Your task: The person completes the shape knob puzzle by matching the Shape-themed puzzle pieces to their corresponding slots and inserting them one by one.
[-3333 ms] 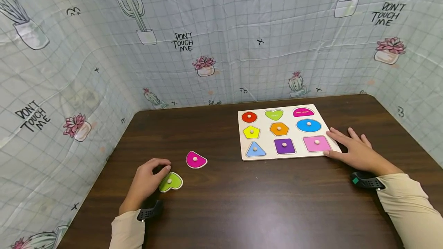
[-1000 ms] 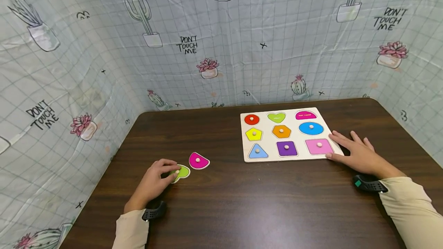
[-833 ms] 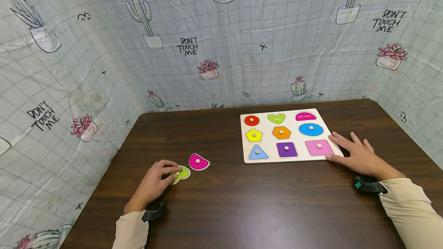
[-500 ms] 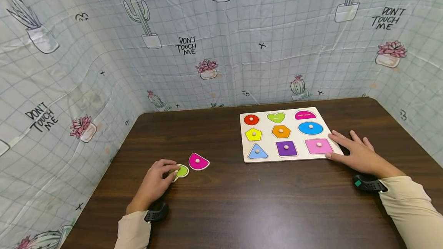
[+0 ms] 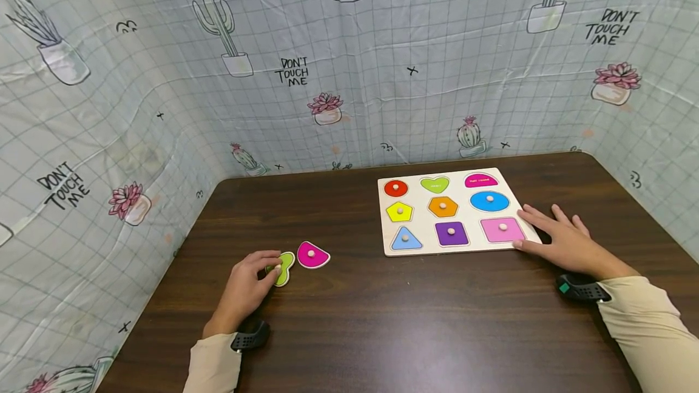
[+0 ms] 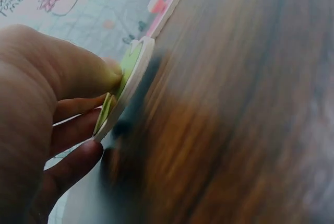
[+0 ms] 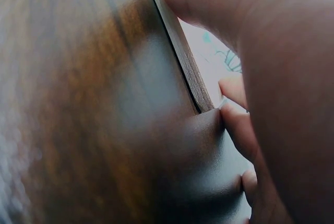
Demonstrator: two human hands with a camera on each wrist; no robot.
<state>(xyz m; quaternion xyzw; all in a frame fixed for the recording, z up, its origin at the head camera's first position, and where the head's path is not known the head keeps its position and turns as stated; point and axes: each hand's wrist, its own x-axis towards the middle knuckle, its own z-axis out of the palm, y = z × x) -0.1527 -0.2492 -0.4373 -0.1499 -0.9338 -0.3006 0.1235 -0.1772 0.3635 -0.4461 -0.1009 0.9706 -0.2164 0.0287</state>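
My left hand (image 5: 244, 287) pinches a green heart puzzle piece (image 5: 286, 270) between thumb and fingers at its knob. In the left wrist view the heart (image 6: 136, 67) stands slightly tilted, its pale edge just over the wood. A magenta half-round piece (image 5: 313, 256) with a knob lies beside it on the table. To the right lies the white puzzle board (image 5: 421, 214), with knobbed shapes in it. Its heart recess (image 5: 435, 184) and half-round recess (image 5: 481, 181) hold no pieces. My right hand (image 5: 565, 246) rests with spread fingers at the board's near right corner, thumb on its edge (image 7: 182, 51).
The dark wooden table (image 5: 382, 320) carries board and pieces. A pale grid-patterned cloth (image 5: 371, 90) printed with cacti hangs behind and on both sides. Black bands (image 5: 583, 288) sit on both wrists.
My left hand, earlier beside the heart, has taken hold of its knob. The heart has shifted toward the half-round piece and turned, its lobes now pointing right. The right hand stays put.
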